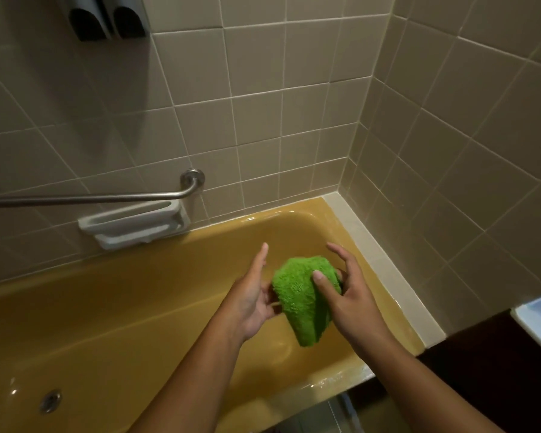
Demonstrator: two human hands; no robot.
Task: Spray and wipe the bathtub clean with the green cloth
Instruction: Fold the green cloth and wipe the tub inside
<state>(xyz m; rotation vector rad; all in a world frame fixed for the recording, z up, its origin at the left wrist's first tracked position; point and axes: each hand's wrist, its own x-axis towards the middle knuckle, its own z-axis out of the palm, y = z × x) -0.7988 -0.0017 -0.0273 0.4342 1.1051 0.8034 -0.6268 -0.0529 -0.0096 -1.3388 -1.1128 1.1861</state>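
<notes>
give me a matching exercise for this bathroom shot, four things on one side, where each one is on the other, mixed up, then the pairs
1. fluffy green cloth
2. brushed steel grab bar
3. white ceramic soap dish
4. round metal drain

A. in the floor of the mustard-yellow bathtub, lower left
B. on the tiled wall, directly under the bar
C. gripped by the right hand above the tub
D. running horizontally along the tiled wall

Pairs: 1-C, 2-D, 3-B, 4-A

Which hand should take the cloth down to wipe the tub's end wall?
Right, probably. The right hand already pinches the green cloth, thumb on top, and is nearer the bathtub end; the left hand only touches the cloth's edge.
</notes>
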